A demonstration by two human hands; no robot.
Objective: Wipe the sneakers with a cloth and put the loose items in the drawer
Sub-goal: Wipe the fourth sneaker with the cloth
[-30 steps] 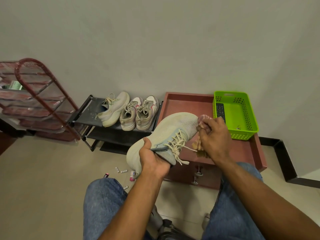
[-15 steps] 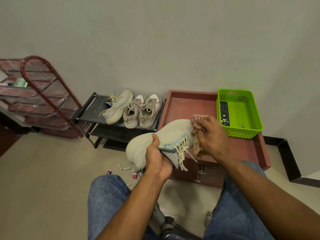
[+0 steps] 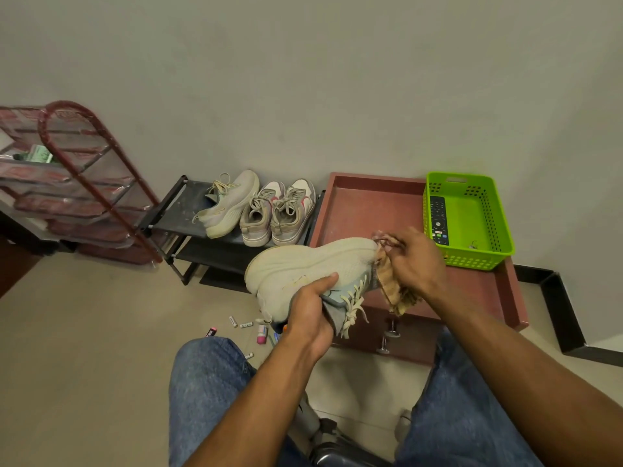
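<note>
1. Since a second ago, the held sneaker (image 3: pixel 303 267) has rolled so its pale sole faces up and toward ten o'clock, where before the laced top faced the camera; the cloth (image 3: pixel 392 281) has stayed at the toe end.
2. No brand or writing can be read on any shoe; the remote control (image 3: pixel 439 220) shows coloured buttons, their print too small to tell.
3. That sneaker's long axis runs from eight o'clock to two o'clock, toe toward two o'clock, laces hanging at the lower edge.
4. Left hand (image 3: pixel 312 315) grips the sneaker at its collar, thumb across the sole's side; right hand (image 3: pixel 413 261) is clenched round the bunched pink-and-tan cloth, pressing it against the toe.
5. Sneaker and cloth are held in the air above the front left corner of the reddish-brown surface (image 3: pixel 371 210), a low cabinet with a raised rim and metal drawer knobs (image 3: pixel 387 338) on its front.
6. At one o'clock on it, a green basket (image 3: pixel 485 227) holds the remote.
7. At eleven o'clock, a black shoe rack (image 3: pixel 175 220) carries three more sneakers (image 3: pixel 259 210).
8. Small loose items (image 3: pixel 247 328), batteries and a pink tube among them, lie on the beige floor below the sneaker.
9. A red-framed rack (image 3: pixel 84 183) stands at ten o'clock against the plain grey wall.
</note>
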